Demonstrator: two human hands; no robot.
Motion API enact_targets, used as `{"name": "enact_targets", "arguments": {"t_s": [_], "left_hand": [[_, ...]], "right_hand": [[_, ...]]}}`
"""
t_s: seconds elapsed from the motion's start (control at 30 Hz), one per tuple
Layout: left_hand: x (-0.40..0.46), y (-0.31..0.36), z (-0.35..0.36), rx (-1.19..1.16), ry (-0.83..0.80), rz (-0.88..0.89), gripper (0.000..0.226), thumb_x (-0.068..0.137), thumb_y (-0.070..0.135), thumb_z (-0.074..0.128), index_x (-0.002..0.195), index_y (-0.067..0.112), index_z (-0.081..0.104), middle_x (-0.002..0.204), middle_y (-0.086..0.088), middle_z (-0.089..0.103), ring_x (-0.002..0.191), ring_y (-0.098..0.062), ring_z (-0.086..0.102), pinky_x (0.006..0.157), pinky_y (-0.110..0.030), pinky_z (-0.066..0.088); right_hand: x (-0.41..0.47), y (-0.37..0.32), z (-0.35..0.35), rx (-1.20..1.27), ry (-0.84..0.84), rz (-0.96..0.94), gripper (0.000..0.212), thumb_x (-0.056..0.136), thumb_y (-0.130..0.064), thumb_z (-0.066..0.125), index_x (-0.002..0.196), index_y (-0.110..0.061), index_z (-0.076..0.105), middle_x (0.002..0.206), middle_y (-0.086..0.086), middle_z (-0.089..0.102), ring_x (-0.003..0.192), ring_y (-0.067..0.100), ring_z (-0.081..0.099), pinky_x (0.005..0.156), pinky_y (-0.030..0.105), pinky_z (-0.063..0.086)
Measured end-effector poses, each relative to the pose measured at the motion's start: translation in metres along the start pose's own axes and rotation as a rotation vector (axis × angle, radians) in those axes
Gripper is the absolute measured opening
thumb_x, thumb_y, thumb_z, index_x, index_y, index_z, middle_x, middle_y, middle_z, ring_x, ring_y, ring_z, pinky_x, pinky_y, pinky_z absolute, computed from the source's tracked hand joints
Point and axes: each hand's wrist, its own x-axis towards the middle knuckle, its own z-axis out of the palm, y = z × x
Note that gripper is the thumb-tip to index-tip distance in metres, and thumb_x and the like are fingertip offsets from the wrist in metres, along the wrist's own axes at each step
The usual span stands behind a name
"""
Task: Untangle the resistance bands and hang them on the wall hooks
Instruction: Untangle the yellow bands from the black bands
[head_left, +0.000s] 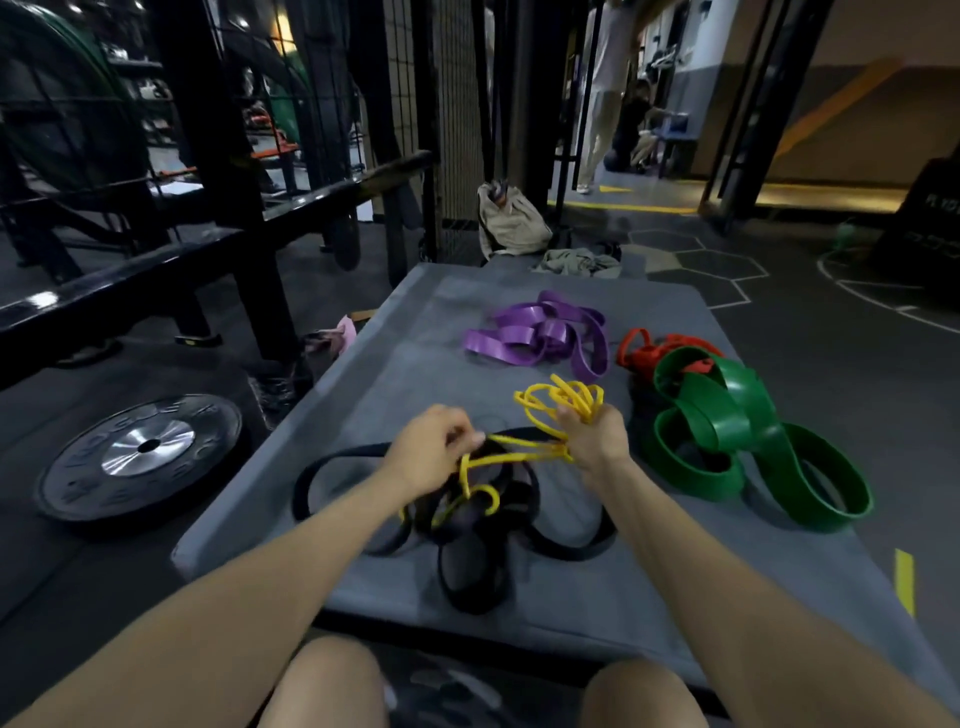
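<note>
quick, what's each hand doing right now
Left hand: pinching a strand of the yellow band.
Right hand: gripping bunched loops of the same band.

On the worktop (597, 597), bare surface lies at 6 o'clock and along the far edge at 12. The black band (467, 582) crowds the centre, the green band (753, 447) blocks 3 o'clock, and the purple band (540, 338) and red band (649, 353) sit toward 1.
</note>
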Motion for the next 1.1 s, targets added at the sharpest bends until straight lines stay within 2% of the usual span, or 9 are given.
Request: {"name": "enact_targets", "arguments": {"t_s": [0.1, 0.33, 0.47, 0.53, 0.6, 0.77, 0.9, 0.97, 1.1], "left_hand": [[0.008, 0.008, -0.024, -0.201, 0.149, -0.015, 0.028, 0.089, 0.029, 0.059, 0.082, 0.004, 0.067, 0.083, -0.011, 0.055, 0.085, -0.022, 0.053, 0.070, -0.025, 0.031], [0.016, 0.020, -0.067, -0.340, 0.392, -0.061, 0.020, 0.087, 0.022, 0.062, 0.079, 0.006, 0.069, 0.069, 0.011, 0.053, 0.067, 0.016, 0.049, 0.064, -0.003, 0.035], [0.025, 0.018, -0.103, -0.467, 0.636, -0.202, 0.023, 0.088, 0.028, 0.061, 0.070, 0.013, 0.064, 0.067, 0.000, 0.059, 0.063, -0.010, 0.051, 0.066, -0.028, 0.043], [0.028, 0.013, -0.126, -0.495, 0.684, -0.275, 0.025, 0.088, 0.032, 0.060, 0.067, 0.018, 0.061, 0.067, 0.005, 0.057, 0.062, -0.008, 0.049, 0.062, -0.024, 0.040], [0.030, 0.016, -0.134, -0.492, 0.683, -0.279, 0.024, 0.090, 0.034, 0.058, 0.072, 0.018, 0.061, 0.068, 0.007, 0.056, 0.062, -0.007, 0.047, 0.058, -0.021, 0.036], [0.030, 0.001, -0.109, -0.357, 0.616, -0.453, 0.030, 0.092, 0.036, 0.049, 0.091, 0.008, 0.061, 0.090, -0.014, 0.065, 0.080, -0.031, 0.060, 0.070, -0.036, 0.047], [0.012, -0.033, -0.079, 0.248, 0.108, -0.584, 0.043, 0.088, 0.029, 0.046, 0.126, 0.008, 0.049, 0.123, -0.017, 0.056, 0.112, -0.036, 0.054, 0.096, -0.045, 0.046], [0.004, -0.033, -0.059, 0.390, -0.035, -0.510, 0.036, 0.088, 0.021, 0.047, 0.121, 0.008, 0.049, 0.130, -0.016, 0.047, 0.123, -0.035, 0.044, 0.104, -0.044, 0.039], [-0.008, 0.000, -0.024, 0.084, 0.038, -0.204, 0.026, 0.091, 0.025, 0.053, 0.112, 0.010, 0.056, 0.119, -0.013, 0.051, 0.114, -0.029, 0.051, 0.096, -0.031, 0.038]], "right_hand": [[0.000, -0.008, 0.007, 0.094, -0.046, -0.016, 0.028, 0.088, -0.021, 0.061, 0.111, -0.006, 0.059, 0.099, 0.008, 0.067, 0.093, 0.028, 0.066, 0.079, 0.050, 0.057], [-0.003, -0.059, 0.013, 0.119, -0.013, -0.059, 0.031, 0.088, -0.027, 0.062, 0.103, 0.000, 0.058, 0.090, 0.012, 0.061, 0.081, 0.030, 0.062, 0.068, 0.044, 0.058], [0.001, -0.080, -0.006, 0.104, 0.144, -0.056, 0.028, 0.091, -0.019, 0.058, 0.107, 0.003, 0.054, 0.100, 0.011, 0.060, 0.089, 0.024, 0.058, 0.054, 0.014, 0.049], [0.007, -0.083, -0.020, 0.109, 0.216, -0.041, 0.030, 0.090, -0.022, 0.058, 0.110, 0.001, 0.056, 0.106, 0.015, 0.064, 0.097, 0.028, 0.062, 0.071, 0.021, 0.055], [0.009, -0.090, -0.023, 0.114, 0.231, -0.034, 0.033, 0.089, -0.027, 0.059, 0.112, -0.003, 0.058, 0.109, 0.017, 0.066, 0.101, 0.034, 0.063, 0.085, 0.038, 0.053], [-0.005, -0.088, -0.015, 0.033, 0.185, -0.014, 0.041, 0.089, -0.030, 0.060, 0.114, 0.001, 0.053, 0.115, 0.021, 0.062, 0.107, 0.037, 0.059, 0.087, 0.041, 0.047], [-0.015, -0.059, -0.011, -0.001, 0.147, 0.025, 0.038, 0.087, -0.030, 0.063, 0.108, 0.001, 0.059, 0.109, 0.022, 0.064, 0.103, 0.038, 0.061, 0.088, 0.045, 0.050], [-0.020, -0.048, -0.006, -0.021, 0.122, 0.028, 0.033, 0.087, -0.026, 0.063, 0.106, 0.000, 0.062, 0.107, 0.022, 0.066, 0.101, 0.037, 0.063, 0.083, 0.042, 0.051], [-0.024, -0.035, 0.000, -0.001, 0.076, 0.077, 0.031, 0.090, -0.021, 0.058, 0.109, 0.004, 0.059, 0.095, 0.014, 0.062, 0.084, 0.027, 0.061, 0.063, 0.025, 0.041]]}}
